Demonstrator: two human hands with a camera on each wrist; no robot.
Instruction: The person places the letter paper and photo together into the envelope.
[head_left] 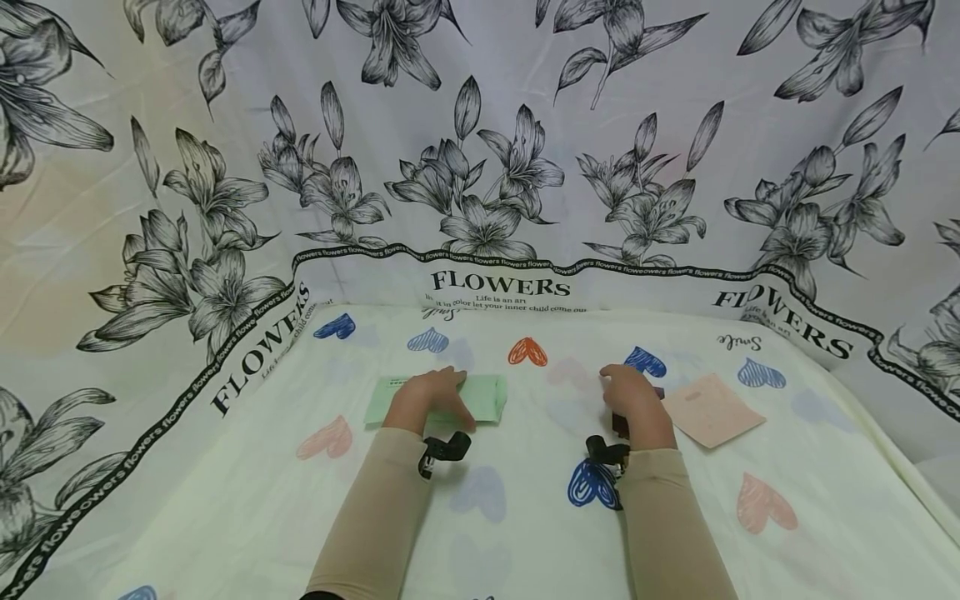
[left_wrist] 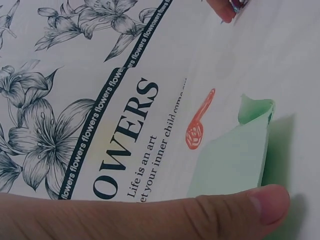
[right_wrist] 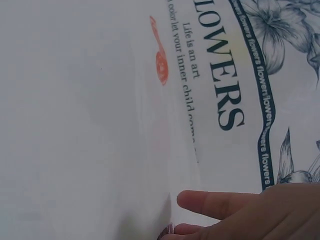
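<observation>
In the head view my left hand [head_left: 431, 398] grips a pale green folded paper [head_left: 491, 398] from above, thumb at its near edge and fingers toward its far side. The left wrist view shows the thumb [left_wrist: 235, 212] across the green paper [left_wrist: 227, 160], whose far end curls up. My right hand [head_left: 637, 402] holds a small dark object [head_left: 619, 425], mostly hidden beneath the palm. Only a dark striped corner [right_wrist: 166, 231] of it shows in the right wrist view, below the fingers. A pink square paper [head_left: 714, 410] lies just right of that hand.
A white cloth [head_left: 525, 517] printed with hearts covers the work surface. Behind it hangs a flower-printed curtain [head_left: 480, 200], also at both sides. Black cameras with straps sit on both wrists, over tan sleeves [head_left: 375, 517].
</observation>
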